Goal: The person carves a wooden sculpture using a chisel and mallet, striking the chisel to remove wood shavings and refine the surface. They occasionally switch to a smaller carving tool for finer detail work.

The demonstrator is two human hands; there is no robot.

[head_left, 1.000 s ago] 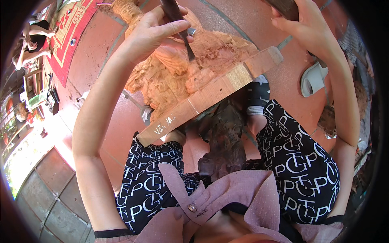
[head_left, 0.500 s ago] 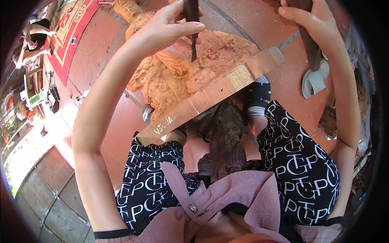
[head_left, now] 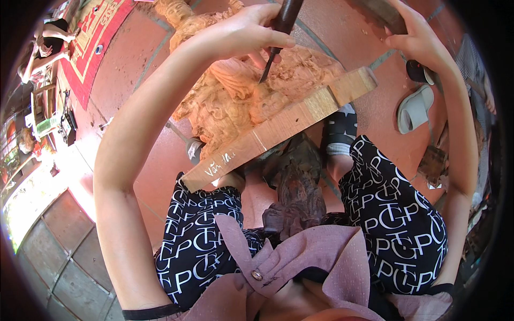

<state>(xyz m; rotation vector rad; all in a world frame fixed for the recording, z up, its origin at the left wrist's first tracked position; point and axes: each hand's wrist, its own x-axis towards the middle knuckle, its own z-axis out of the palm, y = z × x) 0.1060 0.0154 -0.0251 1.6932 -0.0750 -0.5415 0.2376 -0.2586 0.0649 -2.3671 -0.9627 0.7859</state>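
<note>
My left hand [head_left: 256, 33] is wrapped round the dark handle of a chisel [head_left: 287, 17]. The chisel leans, its narrow blade tip touching or just over the carved surface. Beneath it lies an orange-brown wood carving [head_left: 214, 101] with folds and rough relief, its flat base edge [head_left: 278, 126] turned toward me and marked with white handwriting. At the upper right, my right hand [head_left: 416, 47] grips a dark wooden mallet [head_left: 384, 12], raised and apart from the chisel. The mallet's far end is cut off by the top of the view.
A dark, gnarled wooden stand [head_left: 294, 198] rises between my legs, close to the carving's base. Pale slippers [head_left: 415, 109] lie on the red tile floor at right. At far left are a red patterned rug [head_left: 88, 59] and another person's bare limbs [head_left: 51, 45].
The mallet has swung from pointing down at the right to pointing up and left. My left hand has shifted slightly right, and the chisel now leans more.
</note>
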